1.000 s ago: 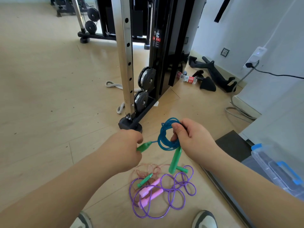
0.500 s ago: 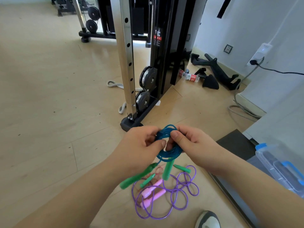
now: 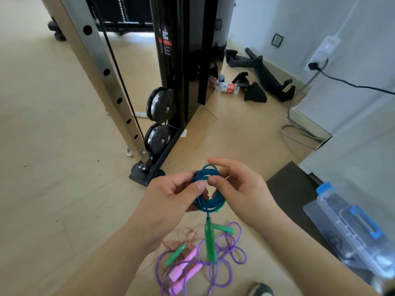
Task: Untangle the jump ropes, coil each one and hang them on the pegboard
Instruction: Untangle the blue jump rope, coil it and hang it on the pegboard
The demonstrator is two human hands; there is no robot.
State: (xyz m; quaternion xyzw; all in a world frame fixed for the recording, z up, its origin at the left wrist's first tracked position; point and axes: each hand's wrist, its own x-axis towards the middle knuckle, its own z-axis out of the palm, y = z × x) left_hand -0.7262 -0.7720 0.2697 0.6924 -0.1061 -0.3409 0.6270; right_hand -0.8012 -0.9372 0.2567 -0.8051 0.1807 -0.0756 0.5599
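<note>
blue rope (image 3: 208,190) is coiled in a small bundle, held in the air between both hands, above the floor pile. left hand (image 3: 171,195) pinches the coil's left side, thumb on top. right hand (image 3: 241,189) grips the right side, thumb pressed on the strands, index finger straight above the coil. one green handle (image 3: 210,242) hangs straight down from the coil and crosses in front of the pile.

floor (image 3: 53,167) below: purple rope (image 3: 239,252) in loose loops, two pink handles (image 3: 183,265) side by side among them. thin rope (image 3: 181,238), reddish, bunched just beside. second green handle (image 3: 223,228) at the loops' top right, third green handle (image 3: 175,254) at their left.

counts: three ropes, three green handles in plain view.

around: machine (image 3: 106,82) ahead with two pulleys (image 3: 160,104) stacked. bottle (image 3: 226,87) lying behind it. clear box (image 3: 352,227) with blue latches at right, beside a dark mat (image 3: 295,189). shoe (image 3: 260,290) at the bottom edge.
</note>
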